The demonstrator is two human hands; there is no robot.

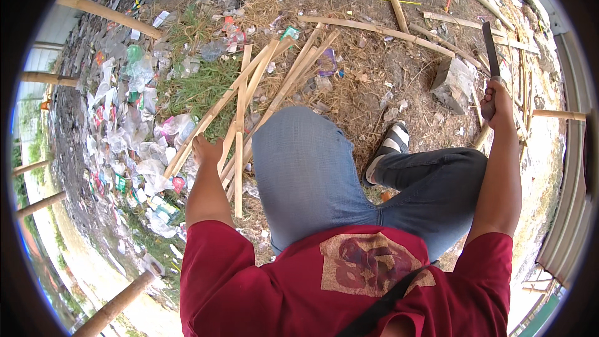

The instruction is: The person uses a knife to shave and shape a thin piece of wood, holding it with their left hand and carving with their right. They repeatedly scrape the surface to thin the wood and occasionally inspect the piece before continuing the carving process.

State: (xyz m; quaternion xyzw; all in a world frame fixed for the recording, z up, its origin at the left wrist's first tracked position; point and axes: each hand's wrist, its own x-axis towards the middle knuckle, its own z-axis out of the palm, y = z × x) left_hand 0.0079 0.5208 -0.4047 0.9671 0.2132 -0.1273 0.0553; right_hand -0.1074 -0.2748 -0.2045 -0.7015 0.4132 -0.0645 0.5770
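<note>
In my right hand [495, 105], raised out to the right, is a machete [491, 50], its dark blade pointing up and away from me. The fingers are wrapped round its handle. My left hand [207, 150] is down at the left, with its fingers over a split bamboo strip [218, 111] near its lower end. Part of that grip is hidden behind the hand. More bamboo strips [239, 168] lie crossed in a loose pile beside my bent left knee. Some of them pass under or behind the jeans [306, 168].
A grey concrete block [453, 84] sits on the ground below the machete. Long bamboo pieces [380, 29] lie ahead and at the right. Plastic litter [134, 112] covers the left side. Bamboo poles [112, 15] stand along the left, and a corrugated metal wall [568, 212] is at the right.
</note>
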